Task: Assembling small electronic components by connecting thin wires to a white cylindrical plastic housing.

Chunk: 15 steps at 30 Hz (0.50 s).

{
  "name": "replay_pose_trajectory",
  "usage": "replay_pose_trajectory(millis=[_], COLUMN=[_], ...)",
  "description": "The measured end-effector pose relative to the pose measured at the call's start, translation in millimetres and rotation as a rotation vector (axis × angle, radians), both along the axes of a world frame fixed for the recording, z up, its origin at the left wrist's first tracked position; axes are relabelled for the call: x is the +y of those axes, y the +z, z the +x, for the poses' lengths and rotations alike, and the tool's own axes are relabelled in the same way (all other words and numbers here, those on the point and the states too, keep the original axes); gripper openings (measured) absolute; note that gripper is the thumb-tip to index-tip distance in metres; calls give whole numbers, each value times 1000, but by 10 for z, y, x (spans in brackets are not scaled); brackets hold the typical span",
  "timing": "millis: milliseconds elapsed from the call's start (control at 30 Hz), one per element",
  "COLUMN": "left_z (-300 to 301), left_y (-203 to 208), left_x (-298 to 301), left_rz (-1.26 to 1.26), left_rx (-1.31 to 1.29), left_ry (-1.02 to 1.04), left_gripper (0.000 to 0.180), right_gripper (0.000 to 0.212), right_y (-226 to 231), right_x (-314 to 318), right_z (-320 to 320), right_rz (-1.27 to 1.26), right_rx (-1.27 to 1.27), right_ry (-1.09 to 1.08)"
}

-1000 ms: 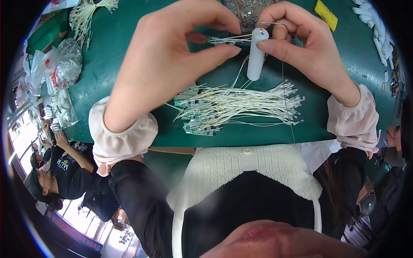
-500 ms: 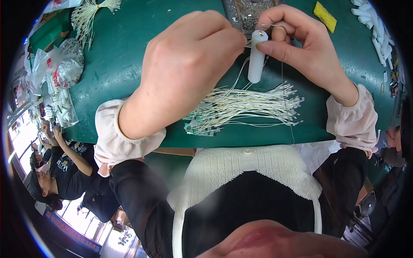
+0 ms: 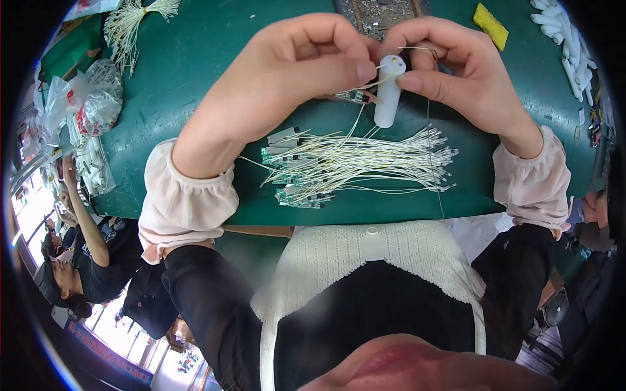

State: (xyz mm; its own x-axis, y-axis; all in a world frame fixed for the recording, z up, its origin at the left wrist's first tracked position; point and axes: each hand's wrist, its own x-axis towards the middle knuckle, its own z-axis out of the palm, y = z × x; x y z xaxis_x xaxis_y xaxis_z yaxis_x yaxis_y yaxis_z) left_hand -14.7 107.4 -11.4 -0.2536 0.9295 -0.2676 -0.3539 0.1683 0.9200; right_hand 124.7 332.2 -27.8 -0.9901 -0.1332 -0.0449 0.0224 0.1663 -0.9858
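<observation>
Upper centre, the left hand (image 3: 287,81) pinches wire (image 3: 374,85) at the white tube (image 3: 387,107) the right hand (image 3: 466,78) pinches. Mid-frame, many wired boards (image 3: 326,163) lie untouched.

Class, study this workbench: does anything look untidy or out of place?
Mildly untidy: one stray wire pokes out past the left end of the wire bundle, while most lie together. The white cylinder by the right hand shows no visible damage.

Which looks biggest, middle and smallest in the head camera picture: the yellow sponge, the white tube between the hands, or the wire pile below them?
1. Wire pile
2. White plastic tube
3. Yellow sponge
That's only how big they look here.
</observation>
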Motion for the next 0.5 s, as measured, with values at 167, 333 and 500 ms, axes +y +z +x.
replay_pose_trajectory(millis=[167, 333, 500], left_z=[-17, -259, -45], left_y=[-153, -584, -178], left_x=[23, 179, 2], left_rz=[157, 938, 107], left_rx=[-271, 119, -493], left_ry=[14, -326, 184], left_gripper=[12, 8, 6], right_gripper=[35, 25, 14], right_y=[21, 337, 350], right_x=[8, -87, -69], right_z=[-13, -96, -106], right_rz=[39, -65, -39], right_rx=[37, -32, -64], right_ry=[14, -25, -96])
